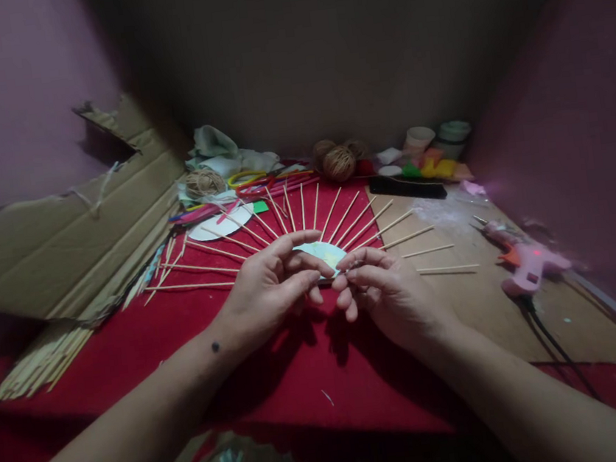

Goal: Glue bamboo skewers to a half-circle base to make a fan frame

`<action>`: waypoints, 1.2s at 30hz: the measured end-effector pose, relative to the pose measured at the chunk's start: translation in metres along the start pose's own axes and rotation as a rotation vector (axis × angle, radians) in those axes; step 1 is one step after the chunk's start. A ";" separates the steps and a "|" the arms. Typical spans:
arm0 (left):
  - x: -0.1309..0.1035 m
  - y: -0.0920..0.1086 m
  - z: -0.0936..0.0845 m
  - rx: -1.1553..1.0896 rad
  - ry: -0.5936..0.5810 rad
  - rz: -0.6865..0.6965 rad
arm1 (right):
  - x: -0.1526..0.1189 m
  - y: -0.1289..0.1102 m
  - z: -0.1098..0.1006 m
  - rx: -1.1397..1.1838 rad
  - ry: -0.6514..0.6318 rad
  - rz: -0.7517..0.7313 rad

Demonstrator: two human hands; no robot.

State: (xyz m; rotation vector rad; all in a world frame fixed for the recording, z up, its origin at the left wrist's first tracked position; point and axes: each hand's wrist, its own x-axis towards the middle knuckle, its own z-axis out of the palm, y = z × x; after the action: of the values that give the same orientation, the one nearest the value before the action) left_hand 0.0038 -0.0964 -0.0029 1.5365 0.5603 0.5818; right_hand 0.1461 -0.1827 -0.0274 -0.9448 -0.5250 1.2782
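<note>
A fan of thin wooden sticks (352,220) spreads out from a pale half-round piece (328,252) on the red cloth. Over the left side of that piece is my left hand (280,275), its index finger stretched along the top while thumb and middle finger come together. My right hand (384,285) pinches with thumb and forefinger at the piece's right edge. Anything between the fingertips of either hand is too small or hidden to name. Both hands partly cover the inner ends of the sticks.
At right, a pink glue gun (531,265) with a black cord lies on a brown board (478,315). Loose sticks (50,364) lie left beside cardboard (65,251). Twine balls (340,160), yellow-handled scissors (246,179), a white oval (222,223) and a black bar (407,187) lie behind.
</note>
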 end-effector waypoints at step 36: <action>-0.013 -0.026 0.001 0.837 -0.038 0.565 | 0.002 0.003 0.003 0.078 0.047 0.184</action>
State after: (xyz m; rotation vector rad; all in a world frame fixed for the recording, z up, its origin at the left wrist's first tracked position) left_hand -0.0051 -0.1046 -0.0297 2.5350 0.3399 0.7917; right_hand 0.1424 -0.1798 -0.0283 -0.9723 -0.3550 1.4279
